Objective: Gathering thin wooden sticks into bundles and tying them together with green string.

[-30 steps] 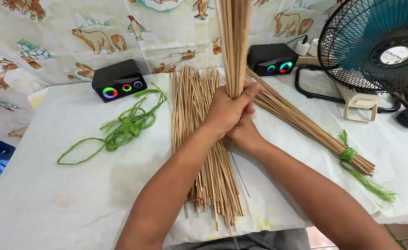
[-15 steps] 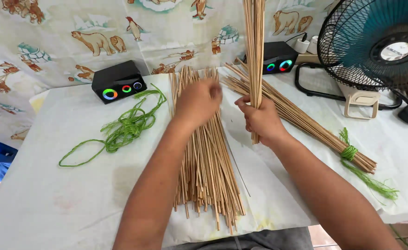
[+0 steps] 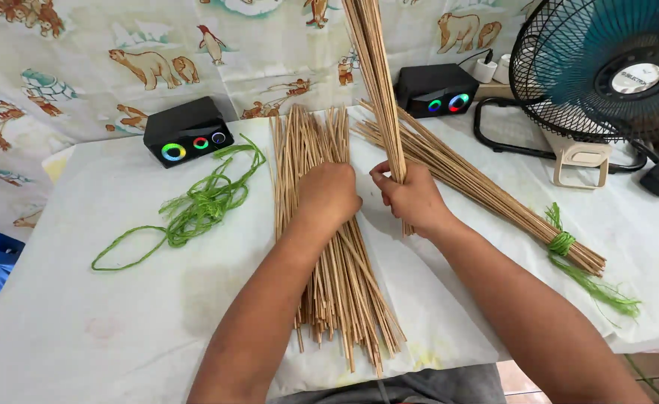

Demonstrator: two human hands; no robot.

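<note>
here the right hand [image 3: 413, 198] is closed tight around a handful of thin sticks [image 3: 378, 82], holding them upright so they rise past the top of the view, their lower ends poking out just below the fist. the left hand [image 3: 328, 193] lies palm down on the loose pile of sticks [image 3: 329, 254] spread flat on the table [image 3: 83, 314], fingers curled onto the pile; whether it pinches any single stick cannot be told from this angle. the two hands sit just beside each other, not touching. the loose pile runs from near the far edge of the table down toward the person's lap.

to the right, a tied bundle of sticks [image 3: 479, 187] lies slanted across the table, bound near its lower end with green string [image 3: 561, 243] whose frayed tail trails off. a tangle of green twine [image 3: 195, 206] lies to the left of the pile. two small black speakers with coloured rings stand at the back, one left [image 3: 187, 133] and one right [image 3: 436, 90]. a fan [image 3: 606, 67] stands at the far right.
</note>
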